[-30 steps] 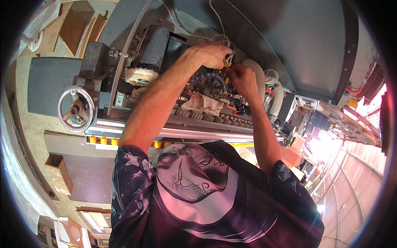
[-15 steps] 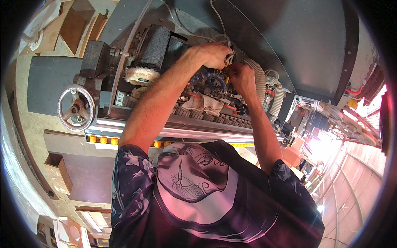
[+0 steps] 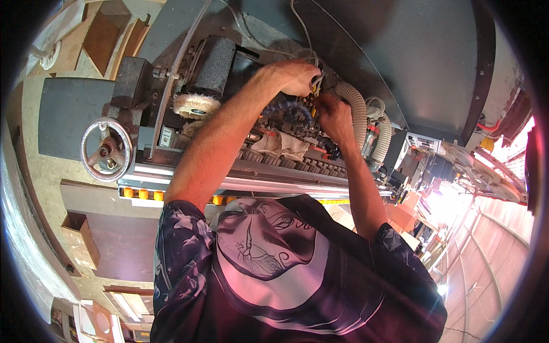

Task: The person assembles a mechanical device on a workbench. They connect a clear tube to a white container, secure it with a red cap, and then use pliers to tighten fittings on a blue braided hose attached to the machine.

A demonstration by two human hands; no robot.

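Left fingers (image 3: 306, 77): curled tight around a small metal-tipped tool (image 3: 316, 83), tip aimed down into the machine's works; hard to say more of the tool at this size.
Left hand (image 3: 294, 75): reaching in from above the mechanism, wrist bent, apparently to bring the tool in at a steep angle.
Right fingers (image 3: 326, 106): bunched together on a small part just below the tool; too small to tell whether pinching or only pressing.
Right hand (image 3: 334, 117): close under the left, nearly touching, seemingly steadying the spot being worked.
Work spot: deep in the machine, near its far middle, beside a blue toothed wheel (image 3: 289, 111).
Near the hands: crumpled pale rag (image 3: 280, 146) lying on the ribbed feed track (image 3: 297, 163); red-tipped fittings about it.
Crowding the right: two ribbed grey hoses (image 3: 360, 111) curving just beside the right hand, narrowing the way in.
Overhead: thin pale wires (image 3: 297, 28) dropping to the left hand; dark raised hood (image 3: 412, 57) behind.
Left end of the machine: black motor (image 3: 214, 66) with a white brush wheel (image 3: 195, 106), then a grey handwheel (image 3: 106, 150).
Front edge: metal rail (image 3: 251, 184) with orange rollers (image 3: 140, 194), well apart from the hands.
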